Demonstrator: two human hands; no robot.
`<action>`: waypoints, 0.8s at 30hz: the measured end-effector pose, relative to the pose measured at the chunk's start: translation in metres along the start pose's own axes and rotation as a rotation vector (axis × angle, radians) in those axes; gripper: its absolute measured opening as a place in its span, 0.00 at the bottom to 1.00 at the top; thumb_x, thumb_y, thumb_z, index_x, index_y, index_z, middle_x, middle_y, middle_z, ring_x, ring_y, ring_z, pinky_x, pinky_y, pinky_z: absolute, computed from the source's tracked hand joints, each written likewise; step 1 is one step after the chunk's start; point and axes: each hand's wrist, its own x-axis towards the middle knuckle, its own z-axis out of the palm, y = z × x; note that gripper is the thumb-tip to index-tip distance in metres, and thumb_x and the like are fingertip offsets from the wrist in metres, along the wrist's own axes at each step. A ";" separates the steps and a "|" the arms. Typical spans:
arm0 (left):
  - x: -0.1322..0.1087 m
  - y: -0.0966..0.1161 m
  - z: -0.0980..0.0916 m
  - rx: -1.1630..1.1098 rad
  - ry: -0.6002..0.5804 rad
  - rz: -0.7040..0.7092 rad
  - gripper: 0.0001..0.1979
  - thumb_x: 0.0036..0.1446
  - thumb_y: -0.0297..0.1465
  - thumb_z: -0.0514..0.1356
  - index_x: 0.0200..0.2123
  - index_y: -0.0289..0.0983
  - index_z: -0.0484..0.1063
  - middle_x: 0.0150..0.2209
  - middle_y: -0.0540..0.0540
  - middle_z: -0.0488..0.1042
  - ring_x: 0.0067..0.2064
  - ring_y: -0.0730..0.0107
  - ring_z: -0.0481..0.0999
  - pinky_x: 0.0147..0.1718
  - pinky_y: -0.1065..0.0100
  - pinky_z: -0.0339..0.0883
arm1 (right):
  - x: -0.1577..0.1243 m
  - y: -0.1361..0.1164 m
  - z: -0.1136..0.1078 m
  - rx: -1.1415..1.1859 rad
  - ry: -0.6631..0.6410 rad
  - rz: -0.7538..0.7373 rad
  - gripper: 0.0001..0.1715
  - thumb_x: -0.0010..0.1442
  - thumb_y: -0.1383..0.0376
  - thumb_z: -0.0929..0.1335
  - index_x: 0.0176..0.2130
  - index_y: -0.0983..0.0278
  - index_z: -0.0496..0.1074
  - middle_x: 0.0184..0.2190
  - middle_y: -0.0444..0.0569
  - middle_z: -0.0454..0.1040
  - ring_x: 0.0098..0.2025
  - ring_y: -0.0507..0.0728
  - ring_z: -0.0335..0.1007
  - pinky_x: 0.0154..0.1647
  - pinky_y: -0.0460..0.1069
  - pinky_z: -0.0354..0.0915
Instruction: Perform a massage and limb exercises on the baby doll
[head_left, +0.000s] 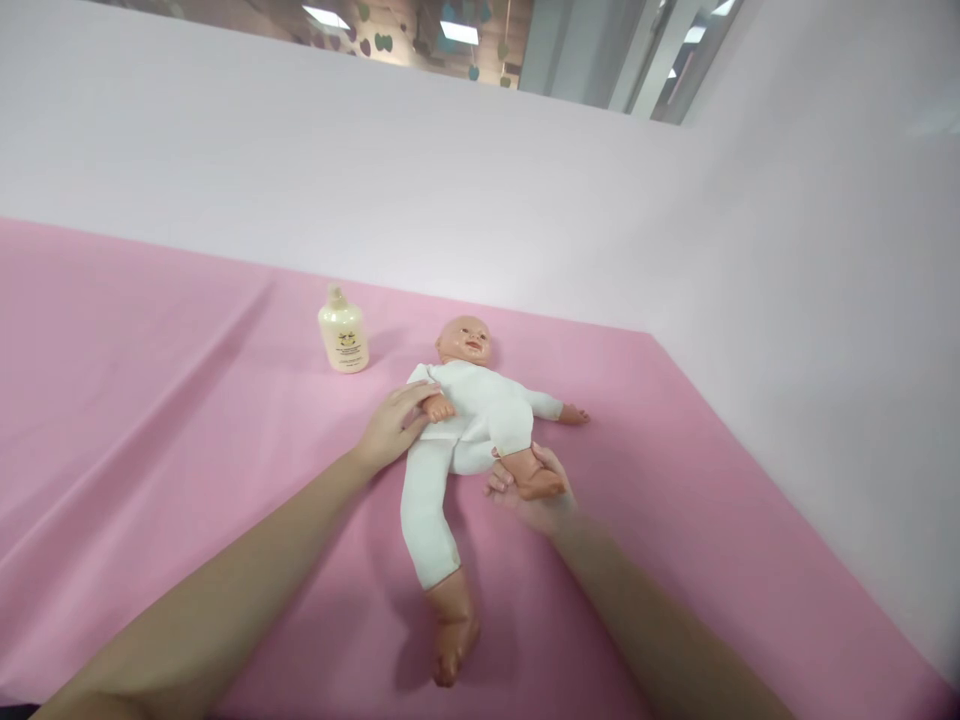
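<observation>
A baby doll (pixel 480 415) in a white suit lies on its back on the pink cloth (pixel 150 400), head toward the far wall. My left hand (pixel 391 428) rests on the doll's side, fingers closed around its small right hand and forearm. My right hand (pixel 534 492) cups the doll's bent left foot from below, fingers curled around it, so that knee is raised. The doll's other leg lies straight toward me, and its other arm stretches out to the right.
A small cream lotion bottle (pixel 344 333) stands upright on the cloth, left of the doll's head. A pale backdrop wall (pixel 525 200) rises behind and to the right. The cloth's right edge runs diagonally past the doll.
</observation>
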 end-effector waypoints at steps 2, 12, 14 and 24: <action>0.001 0.001 0.000 -0.051 0.055 -0.056 0.19 0.62 0.37 0.58 0.55 0.41 0.72 0.57 0.42 0.75 0.60 0.55 0.72 0.62 0.51 0.62 | 0.000 0.002 -0.005 -0.011 -0.064 0.010 0.28 0.58 0.44 0.67 0.43 0.66 0.73 0.24 0.41 0.68 0.29 0.53 0.65 0.48 0.55 0.65; 0.007 -0.018 0.005 -0.495 0.585 -0.337 0.23 0.65 0.41 0.58 0.61 0.46 0.63 0.64 0.42 0.67 0.65 0.59 0.67 0.62 0.57 0.63 | -0.013 0.011 -0.011 -0.285 -0.464 0.436 0.24 0.47 0.53 0.74 0.38 0.69 0.74 0.30 0.54 0.79 0.36 0.61 0.77 0.42 0.54 0.68; 0.007 -0.019 0.005 -0.482 0.596 -0.331 0.23 0.65 0.41 0.58 0.62 0.46 0.62 0.64 0.42 0.66 0.66 0.59 0.66 0.62 0.57 0.63 | -0.013 0.012 -0.013 -0.280 -0.495 0.444 0.27 0.47 0.51 0.74 0.37 0.70 0.74 0.30 0.56 0.79 0.33 0.61 0.76 0.41 0.54 0.68; 0.000 0.006 0.004 -0.057 0.121 0.011 0.16 0.60 0.35 0.61 0.50 0.40 0.75 0.51 0.43 0.78 0.54 0.58 0.76 0.59 0.54 0.65 | 0.000 -0.001 -0.002 0.066 -0.077 0.009 0.27 0.61 0.44 0.63 0.37 0.65 0.71 0.20 0.39 0.60 0.27 0.53 0.58 0.44 0.53 0.64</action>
